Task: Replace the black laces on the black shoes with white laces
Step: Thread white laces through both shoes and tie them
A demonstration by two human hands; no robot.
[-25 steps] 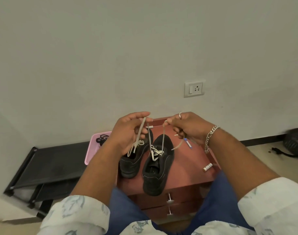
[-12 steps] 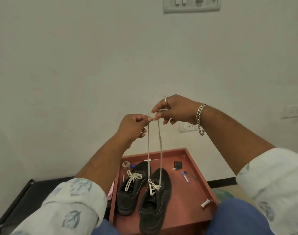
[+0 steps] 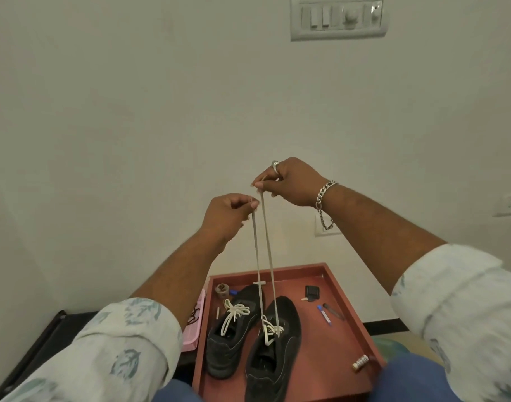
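Overhead, two hands (image 3: 228,211) (image 3: 292,181) each grip-pinch one white lace end (image 3: 265,256); two black shoes (image 3: 273,346) below.

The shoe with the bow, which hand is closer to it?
Left. The left hand is raised above the shoe with the bow; the right hand is higher and further right.

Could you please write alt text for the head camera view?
Left hand and right hand pinch the two ends of a white lace, pulling it up from the right black shoe; the left shoe is laced.
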